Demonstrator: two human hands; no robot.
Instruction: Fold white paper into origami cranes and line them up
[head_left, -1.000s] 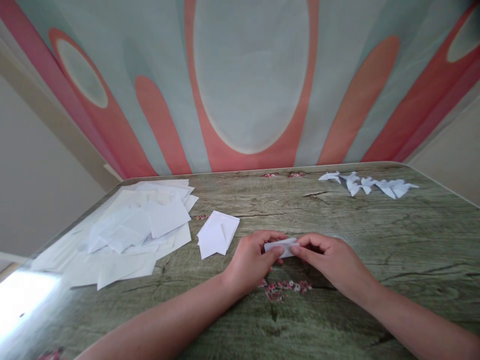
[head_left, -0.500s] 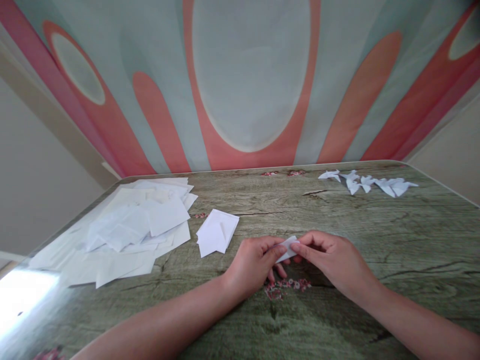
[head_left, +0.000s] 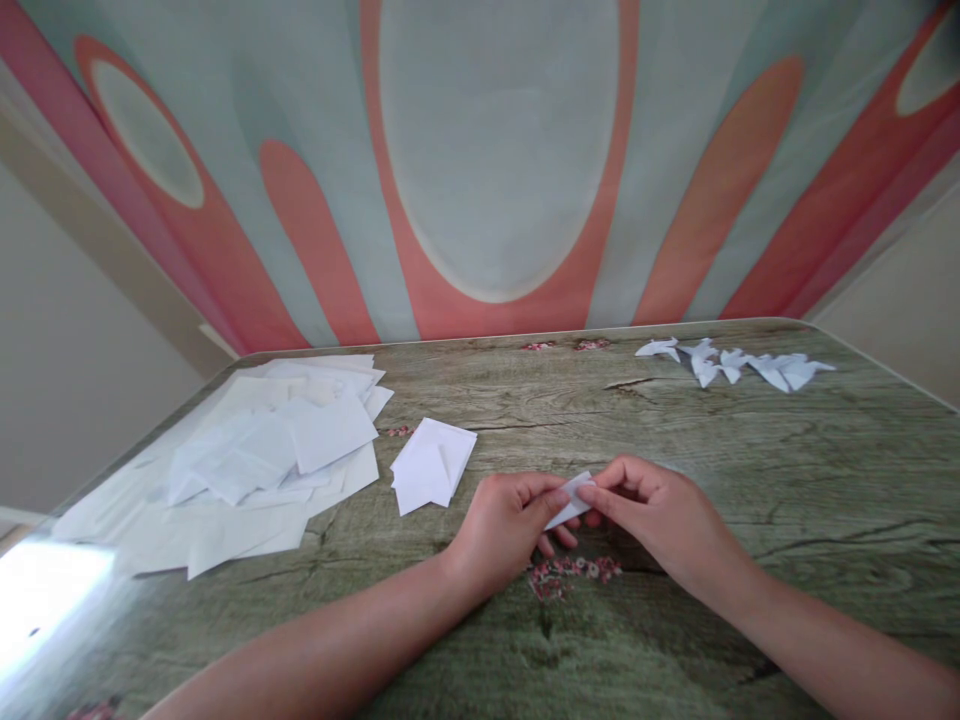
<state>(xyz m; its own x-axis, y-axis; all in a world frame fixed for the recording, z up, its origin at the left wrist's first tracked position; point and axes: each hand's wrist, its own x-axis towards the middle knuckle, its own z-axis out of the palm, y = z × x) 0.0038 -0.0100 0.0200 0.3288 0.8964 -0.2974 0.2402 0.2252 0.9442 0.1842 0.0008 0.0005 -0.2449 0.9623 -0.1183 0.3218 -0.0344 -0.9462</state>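
Note:
A small folded piece of white paper is held between my two hands, over the printed flowers near the middle of the table. My left hand pinches its left side between thumb and fingers. At its right end, the thumb and fingertips of my right hand grip the paper's upper corner. The fingers partly hide the paper, so its full folded shape cannot be made out. To the left of my left hand lies a small stack of white paper squares.
A large loose heap of white paper sheets covers the table's left side. Several folded white paper figures lie in a row at the back right. The wood-patterned table meets a patterned coral and grey backdrop.
Both hands keep their pinch on the folded paper. My right hand's knuckles have lifted slightly, and a little more of the paper's lower edge shows. The whole view has shifted very slightly.

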